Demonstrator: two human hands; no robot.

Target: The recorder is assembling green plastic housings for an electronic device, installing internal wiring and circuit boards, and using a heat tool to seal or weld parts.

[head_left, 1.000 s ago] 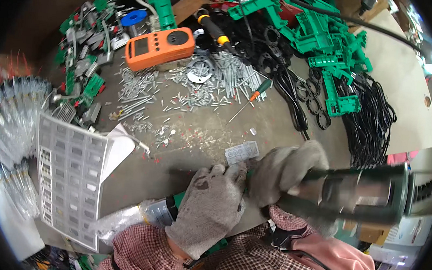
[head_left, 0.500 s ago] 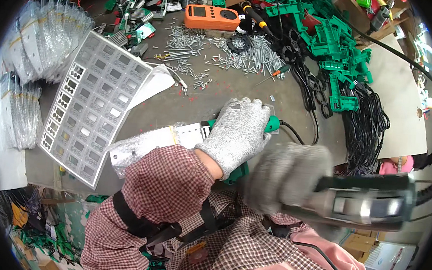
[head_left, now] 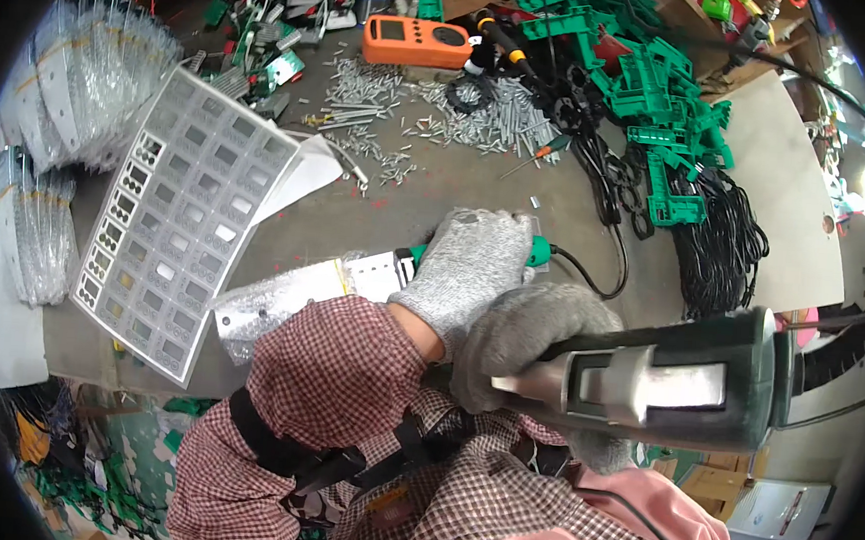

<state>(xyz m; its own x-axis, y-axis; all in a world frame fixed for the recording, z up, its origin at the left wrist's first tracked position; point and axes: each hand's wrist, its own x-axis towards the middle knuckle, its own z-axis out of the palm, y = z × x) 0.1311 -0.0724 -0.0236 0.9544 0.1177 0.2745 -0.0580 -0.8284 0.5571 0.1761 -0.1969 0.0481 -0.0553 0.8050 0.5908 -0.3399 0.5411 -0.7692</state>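
In a grey knit glove, my left hand (head_left: 467,272) lies over a green plastic handle (head_left: 540,250), its fingers wrapped across it. A black cord leaves the handle's right end. From its left end extends a long flat silver-white piece (head_left: 300,294), mostly in clear plastic wrap with a yellow band. My gloved right hand (head_left: 523,337) grips a dark electric screwdriver (head_left: 685,383) with a bright metal lever along its side. The tool lies nearly level, its thick rear end to the right. Its tip is hidden behind my hand.
Loose screws (head_left: 509,115) lie beyond my hands, near an orange meter (head_left: 418,43) and a small screwdriver (head_left: 536,157). Green plastic housings (head_left: 655,95) and black cords (head_left: 723,245) are heaped at right. A label sheet (head_left: 180,222) and plastic-wrapped strips (head_left: 95,76) lie at left.
The electric screwdriver and my right hand have shifted slightly left and the tool's rear has swung toward me in view, no longer blurred. My left hand keeps its hold on the handle.
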